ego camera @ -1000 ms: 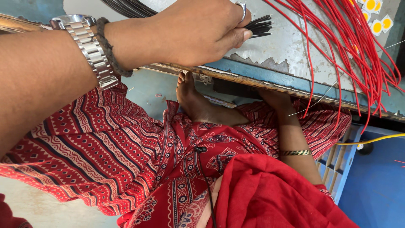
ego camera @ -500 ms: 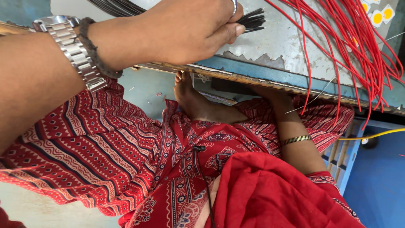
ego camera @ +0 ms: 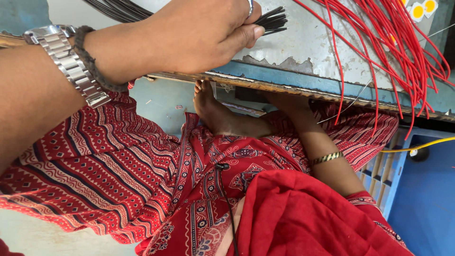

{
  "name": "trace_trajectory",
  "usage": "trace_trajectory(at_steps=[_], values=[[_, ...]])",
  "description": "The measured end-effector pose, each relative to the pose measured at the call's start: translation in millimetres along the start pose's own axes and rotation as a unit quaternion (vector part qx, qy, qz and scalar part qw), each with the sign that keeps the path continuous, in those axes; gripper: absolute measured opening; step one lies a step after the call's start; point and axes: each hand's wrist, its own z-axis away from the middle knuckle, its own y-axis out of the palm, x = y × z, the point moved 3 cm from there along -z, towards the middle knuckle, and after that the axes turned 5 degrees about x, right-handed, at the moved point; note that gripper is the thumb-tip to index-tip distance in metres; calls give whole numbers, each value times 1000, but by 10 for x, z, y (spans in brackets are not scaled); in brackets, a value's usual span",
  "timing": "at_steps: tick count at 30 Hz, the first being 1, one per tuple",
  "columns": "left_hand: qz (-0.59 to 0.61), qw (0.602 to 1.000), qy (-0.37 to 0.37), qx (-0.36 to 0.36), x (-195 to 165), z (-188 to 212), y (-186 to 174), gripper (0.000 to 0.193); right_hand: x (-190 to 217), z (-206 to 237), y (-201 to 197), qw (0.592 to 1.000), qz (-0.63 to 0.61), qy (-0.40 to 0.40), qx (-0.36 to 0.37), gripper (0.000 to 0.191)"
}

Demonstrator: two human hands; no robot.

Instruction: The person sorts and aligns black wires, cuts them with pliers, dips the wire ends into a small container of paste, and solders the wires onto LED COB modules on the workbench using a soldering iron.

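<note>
Left hand [ego camera: 199,33] sits at top of view, fingers [ego camera: 244,38] curled shut around a bundle of thin black wires [ego camera: 272,21]. Wire ends fan out just past the fingertips, to the right of the hand; rest of the bundle runs back behind the hand toward top left. Ring on one finger. Silver metal watch [ego camera: 66,61] and dark braided band on the wrist, left of the hand.

Bundle lies over the counter [ego camera: 303,52], a worn grey metal sheet w/ a blue, chipped front edge. Right of the black wires, also on the counter, a big loose spread of red wires [ego camera: 393,52]; several ends droop over the counter's front edge. Small yellow round parts [ego camera: 424,8] at the counter's far right corner.

Right hand [ego camera: 289,102] is below the counter's edge, reaching up under it; fingers hidden by the counter, so can't tell if spread or closed. Gold bangle [ego camera: 327,158] on that forearm.

Below the counter: red patterned clothing [ego camera: 118,166] over the lap, plain red cloth [ego camera: 303,218] nearer the camera, a bare foot [ego camera: 213,111] tucked up just under the counter edge. A yellow cable [ego camera: 417,147] and blue crate [ego camera: 398,166] lie lower right of the counter.
</note>
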Motion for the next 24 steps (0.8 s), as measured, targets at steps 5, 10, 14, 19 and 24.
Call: trace_trajectory(at_steps=[5,10,14,19,24], values=[[6,1000,16,-6,18,-9,13,32,-234,186,145,999,7,42,22,68],[13,1000,5,-2,31,-5,45,32,-347,220,250,999,5,44,28,73],[27,1000,4,7,16,-2,56,33,-346,176,271,999,-21,15,19,74],[4,1000,15,-2,8,40,59,35,-331,186,299,999,31,20,-11,77],[19,1000,-2,-1,54,13,148,36,-288,181,255,999,35,23,-20,78]])
